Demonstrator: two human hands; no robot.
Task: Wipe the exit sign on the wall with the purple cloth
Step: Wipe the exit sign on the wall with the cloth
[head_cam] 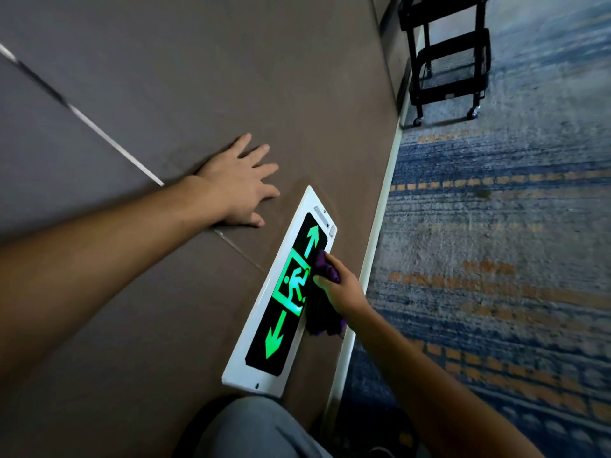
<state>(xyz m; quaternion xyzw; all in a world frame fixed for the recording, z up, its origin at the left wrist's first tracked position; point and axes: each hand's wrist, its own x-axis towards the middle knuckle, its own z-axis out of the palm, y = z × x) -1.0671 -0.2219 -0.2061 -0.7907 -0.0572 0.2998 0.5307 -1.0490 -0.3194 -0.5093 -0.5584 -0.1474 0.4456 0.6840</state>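
The exit sign is a long white-framed panel low on the brown wall, with a black face, a glowing green running figure and two green arrows. My right hand grips the bunched purple cloth and presses it against the sign's right side, beside the running figure; more cloth hangs below the hand. My left hand lies flat with fingers spread on the wall, up and left of the sign, holding nothing.
A white skirting strip runs along the wall's foot next to blue and orange patterned carpet. A black wheeled mesh cart stands on the carpet at the top right. My grey-trousered knee is at the bottom.
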